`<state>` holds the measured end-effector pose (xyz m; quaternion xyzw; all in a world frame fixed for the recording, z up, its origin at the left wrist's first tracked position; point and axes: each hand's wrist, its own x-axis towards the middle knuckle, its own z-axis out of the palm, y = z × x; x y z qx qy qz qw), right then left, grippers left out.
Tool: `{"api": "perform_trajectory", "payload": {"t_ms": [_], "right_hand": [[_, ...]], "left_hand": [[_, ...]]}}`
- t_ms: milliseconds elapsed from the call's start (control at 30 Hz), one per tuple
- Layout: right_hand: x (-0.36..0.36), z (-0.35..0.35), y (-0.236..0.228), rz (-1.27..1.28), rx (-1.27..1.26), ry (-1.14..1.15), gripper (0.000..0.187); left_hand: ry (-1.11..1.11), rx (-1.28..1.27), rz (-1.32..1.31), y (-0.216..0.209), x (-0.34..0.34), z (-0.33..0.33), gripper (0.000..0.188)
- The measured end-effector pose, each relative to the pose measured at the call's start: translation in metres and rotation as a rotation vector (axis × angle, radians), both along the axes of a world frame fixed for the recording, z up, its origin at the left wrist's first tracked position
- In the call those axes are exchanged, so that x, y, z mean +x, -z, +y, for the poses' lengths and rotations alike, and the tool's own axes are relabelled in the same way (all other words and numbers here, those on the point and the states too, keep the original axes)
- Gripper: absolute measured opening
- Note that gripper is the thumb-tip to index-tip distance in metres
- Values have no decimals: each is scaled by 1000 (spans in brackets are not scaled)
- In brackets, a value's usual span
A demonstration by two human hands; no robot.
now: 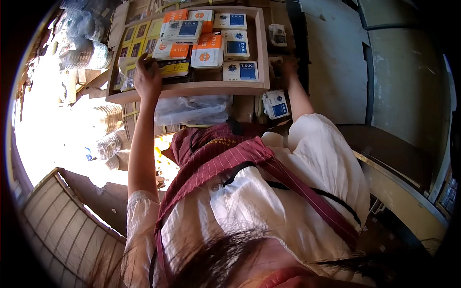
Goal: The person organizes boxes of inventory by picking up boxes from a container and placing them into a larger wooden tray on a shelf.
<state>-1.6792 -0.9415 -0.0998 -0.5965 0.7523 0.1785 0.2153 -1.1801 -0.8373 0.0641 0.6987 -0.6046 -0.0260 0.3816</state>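
Two hands, left [147, 77] touching yellow box [174, 68], right [289, 65] gripping wooden tray [261, 53] edge

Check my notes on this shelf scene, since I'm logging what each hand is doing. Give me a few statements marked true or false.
1. The left hand rests on the small boxes at the front of the wooden tray. True.
2. The right hand is inside the tray among the boxes. False: it is outside, by the tray's right wall.
3. The tray holds yellow boxes on its left side. True.
4. A clear plastic bag lies on top of the boxes. False: it sits below the tray's front edge.
5. The person wears a plain blue apron. False: it is a red striped apron.
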Motion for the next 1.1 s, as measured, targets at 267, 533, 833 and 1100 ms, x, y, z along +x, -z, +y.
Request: {"api": "perform_trajectory", "payload": {"t_ms": [267,533,833,1100], "right_hand": [[38,44,73,-84,-746,-647,69],[-18,-18,-39,-375,-952,-342,59],[-38,30,-3,-412,-667,-868,60],[-24,48,10,-63,-330,-392,85]], "left_hand": [[110,91,94,-16,-23,-16,34],[51,121,234,-3,-18,-11,33],[-32,116,136,3,-17,-16,34],[-74,176,-44,5,-7,-16,35]]}}
